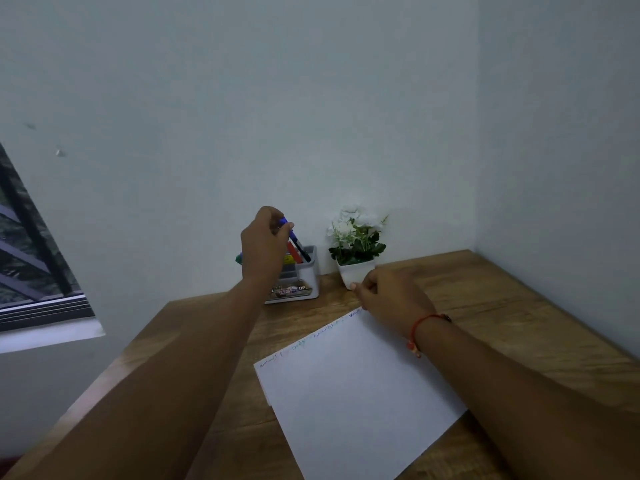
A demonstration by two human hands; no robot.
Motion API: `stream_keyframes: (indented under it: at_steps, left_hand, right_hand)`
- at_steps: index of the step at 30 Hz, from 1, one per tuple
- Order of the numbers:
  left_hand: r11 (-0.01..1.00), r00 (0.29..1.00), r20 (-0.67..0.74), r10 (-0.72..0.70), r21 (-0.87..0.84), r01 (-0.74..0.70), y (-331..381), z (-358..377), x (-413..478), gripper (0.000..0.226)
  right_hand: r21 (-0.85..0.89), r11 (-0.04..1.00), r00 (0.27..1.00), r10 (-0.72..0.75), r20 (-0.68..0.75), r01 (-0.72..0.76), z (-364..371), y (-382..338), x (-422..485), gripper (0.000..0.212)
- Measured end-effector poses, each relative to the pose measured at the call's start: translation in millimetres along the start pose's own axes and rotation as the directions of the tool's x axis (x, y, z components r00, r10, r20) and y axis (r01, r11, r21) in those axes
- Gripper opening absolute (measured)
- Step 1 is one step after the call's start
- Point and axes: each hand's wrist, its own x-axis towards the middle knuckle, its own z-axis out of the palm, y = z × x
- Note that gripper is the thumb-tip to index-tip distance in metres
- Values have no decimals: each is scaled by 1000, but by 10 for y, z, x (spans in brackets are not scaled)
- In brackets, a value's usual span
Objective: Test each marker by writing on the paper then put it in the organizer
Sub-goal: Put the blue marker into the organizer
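Note:
My left hand [265, 244] is raised over the white organizer [306, 277] at the back of the desk and pinches a blue marker [294, 239], whose dark lower end points down into the organizer's right cup. A red marker [292, 252] and a green one [239, 258] stand in the organizer, partly hidden by my hand. A white sheet of paper [356, 386] lies on the desk, with a line of scribbles in several colours along its far edge. My right hand [388, 296] rests with curled fingers on the paper's far right corner.
A small white pot of white flowers [356, 244] stands right of the organizer against the wall. The wooden desk [485, 299] fits into a wall corner on the right. A window [31, 258] is at the left.

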Motion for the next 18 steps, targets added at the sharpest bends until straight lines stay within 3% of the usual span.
stream_keyframes:
  at_steps: [8,14,18]
  left_hand:
    - [995,986,165,-31,99,15,-133,194,-101,13]
    - [965,966,254,38,244,-102,-128,155,-127,36]
    - [969,954,294,64,210,-130,-105,-6,-329,50]
  right_hand:
    - [-44,999,1000,-15,8,15,-14,-2,8,43]
    - [-43,999,1000,-8,9,8,-32,-8,-9,36]
    - [-98,995,997,6,-81,-14,-90,104,42,22]
